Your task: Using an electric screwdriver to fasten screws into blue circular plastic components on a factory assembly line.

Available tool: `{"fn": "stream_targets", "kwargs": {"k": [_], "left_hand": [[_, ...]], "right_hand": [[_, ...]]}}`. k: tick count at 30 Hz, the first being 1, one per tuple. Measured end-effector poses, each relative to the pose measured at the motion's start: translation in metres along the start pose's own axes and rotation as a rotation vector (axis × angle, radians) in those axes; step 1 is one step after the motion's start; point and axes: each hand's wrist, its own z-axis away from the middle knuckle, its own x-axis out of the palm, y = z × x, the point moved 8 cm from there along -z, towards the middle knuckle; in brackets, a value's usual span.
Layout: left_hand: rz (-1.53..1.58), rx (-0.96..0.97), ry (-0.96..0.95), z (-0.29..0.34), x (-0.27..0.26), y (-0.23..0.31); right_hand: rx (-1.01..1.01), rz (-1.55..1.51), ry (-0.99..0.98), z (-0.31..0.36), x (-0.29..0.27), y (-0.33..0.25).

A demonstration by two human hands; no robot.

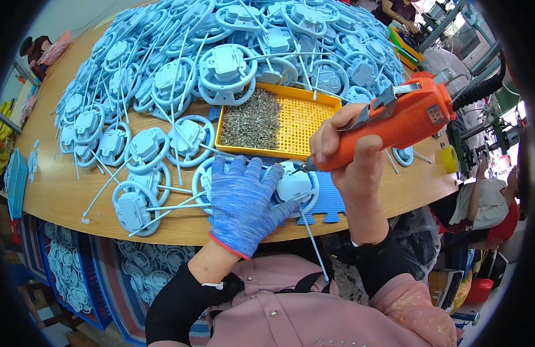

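In a blue knitted glove, my left hand (242, 194) lies across light blue plastic parts, thumb and forefinger bracketing the centre housing of a ring-shaped plastic part (294, 184). That part rests on a blue foam mat (326, 199), a thin rod running from it toward me. My bare right hand (355, 147) is wrapped round an orange electric screwdriver (397, 124). Its bit points left, at the upper edge of the housing; I cannot tell whether a screw is under it. Just beyond stands a yellow perforated tray (305, 118), its left half filled with small metal screws (253, 118).
A large heap of similar light blue parts (221, 63) covers the table's far side. More lie at the left on the wooden table (65, 185). Yellow tape (449, 159) sits at the right edge. Crates of parts (71, 272) stand below left. Other people work nearby.
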Motion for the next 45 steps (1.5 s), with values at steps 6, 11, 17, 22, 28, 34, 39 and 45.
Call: {"fn": "stream_targets", "kwargs": {"k": [6, 11, 17, 22, 28, 34, 39, 45], "left_hand": [[-0.002, 0.007, 0.012, 0.000, -0.001, 0.000], [-0.007, -0.008, -0.019, -0.002, 0.001, 0.000], [0.006, 0.006, -0.014, -0.003, 0.000, -0.001], [0.034, -0.014, -0.072, 0.001, -0.006, -0.005], [-0.054, -0.160, -0.019, 0.028, -0.045, -0.051], [-0.010, -0.151, 0.003, 0.044, -0.031, -0.068], [0.120, -0.157, 0.008, 0.036, -0.022, -0.067], [0.110, -0.125, 0.037, 0.036, -0.024, -0.067]], "right_hand": [[0.005, -0.093, -0.028, 0.001, 0.004, 0.006], [0.048, -0.116, -0.091, 0.004, 0.010, 0.007], [0.111, 0.116, -0.061, -0.001, 0.020, 0.016], [0.178, -0.023, -0.085, -0.020, 0.007, 0.023], [-0.057, 0.015, 0.039, -0.036, -0.034, 0.016], [0.015, 0.100, 0.060, -0.034, -0.038, 0.034], [0.057, 0.085, 0.057, -0.034, -0.039, 0.044], [0.057, 0.080, 0.045, -0.035, -0.039, 0.046]]}}
